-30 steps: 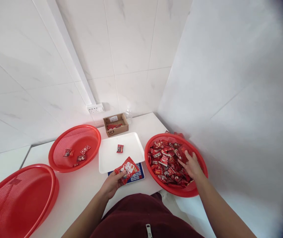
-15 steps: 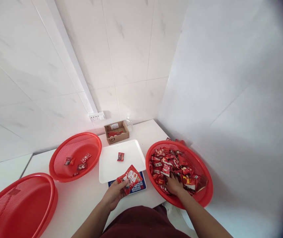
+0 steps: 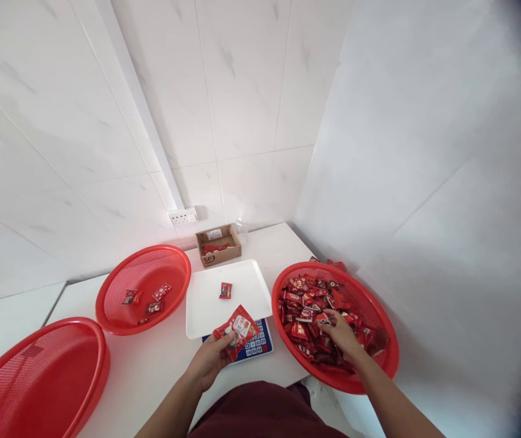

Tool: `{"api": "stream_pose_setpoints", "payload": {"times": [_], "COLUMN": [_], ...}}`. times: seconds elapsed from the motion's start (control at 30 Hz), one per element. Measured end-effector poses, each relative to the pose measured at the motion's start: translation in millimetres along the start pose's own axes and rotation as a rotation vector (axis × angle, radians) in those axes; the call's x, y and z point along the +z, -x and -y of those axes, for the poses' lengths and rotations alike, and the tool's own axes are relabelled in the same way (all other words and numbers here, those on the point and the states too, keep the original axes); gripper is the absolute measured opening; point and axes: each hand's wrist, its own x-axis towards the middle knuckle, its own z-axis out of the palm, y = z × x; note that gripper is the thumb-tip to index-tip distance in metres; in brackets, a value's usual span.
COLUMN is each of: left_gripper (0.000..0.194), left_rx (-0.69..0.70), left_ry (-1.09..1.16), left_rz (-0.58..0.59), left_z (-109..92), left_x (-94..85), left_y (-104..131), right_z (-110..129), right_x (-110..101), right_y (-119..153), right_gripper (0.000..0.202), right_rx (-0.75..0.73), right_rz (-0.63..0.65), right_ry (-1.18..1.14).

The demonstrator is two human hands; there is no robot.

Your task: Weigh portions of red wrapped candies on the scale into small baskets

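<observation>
My left hand (image 3: 212, 359) is closed on red printed packets (image 3: 241, 326), held over the front of a scale; I cannot tell how many. Over the heaped red wrapped snack packets (image 3: 301, 331) in the right-hand basket (image 3: 381, 310), my right hand (image 3: 340, 331) pinches one small red and white packet (image 3: 323, 319). The scale's white tray (image 3: 206, 313) carries a single small red packet (image 3: 226, 290). Part of its blue keypad (image 3: 260, 340) shows below my left hand.
A red mesh basket (image 3: 181, 267) with several packets stands left of the tray. Another red basket (image 3: 100, 365) is at the lower left. Against the wall are a cardboard box (image 3: 210, 260) with red packets inside, a clear plastic item (image 3: 241, 230) and a socket strip (image 3: 182, 216).
My right hand has risen out of the heap and now has a small packet in its fingers. My left hand keeps its packets in nearly the same place. The view has shifted slightly.
</observation>
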Motion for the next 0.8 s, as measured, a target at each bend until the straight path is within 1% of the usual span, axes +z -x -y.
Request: {"api": "stream_pose_setpoints", "payload": {"times": [0.13, 0.2, 0.27, 0.33, 0.37, 0.47, 0.53, 0.6, 0.7, 0.8], "left_gripper": [0.032, 0.028, 0.023, 0.019, 0.019, 0.028, 0.035, 0.038, 0.038, 0.037], "left_rx": [0.003, 0.017, 0.056, 0.079, 0.065, -0.067, -0.141, -0.158, -0.131, -0.104], "left_ry": [-0.006, 0.022, 0.108, 0.218, 0.256, 0.240, 0.182, 0.144, 0.121, 0.115], "left_rz": [-0.072, -0.107, -0.151, -0.174, -0.176, -0.143, -0.088, -0.024, -0.003, -0.024], "left_z": [-5.7, -11.6, -18.6, -23.8, -24.7, -18.9, -10.5, -2.5, 4.2, 5.7], "left_x": [-3.7, -4.6, -4.2, -3.4, -3.4, -5.7, -8.1, -10.0, -11.7, -13.8], "left_y": [-8.0, -12.6, -16.1, -17.8, -18.1, -17.0, -15.3, -13.2, -9.8, -7.1], "right_z": [21.4, 33.7, 42.0, 43.5, 41.7, 29.5, 19.9, 11.8, 4.2, 0.7], "right_x": [-22.3, -30.5, -34.9, -35.4, -34.4, -28.0, -22.3, -16.7, -8.9, 1.9], "right_y": [5.6, 8.1, 8.3, 6.3, 4.7, -0.4, -3.3, -5.7, -8.2, -8.3], "right_gripper": [0.053, 0.056, 0.054, 0.047, 0.043, 0.037, 0.036, 0.034, 0.031, 0.041], "right_rx": [0.145, 0.196, 0.191, 0.186, 0.199, 0.309, 0.377, 0.401, 0.321, 0.234], "right_rz": [-0.128, -0.146, -0.147, -0.164, -0.179, -0.203, -0.170, -0.127, -0.062, 0.040], "right_ry": [-0.530, -0.686, -0.839, -0.953, -0.981, -0.985, -0.968, -0.913, -0.724, -0.513]}}
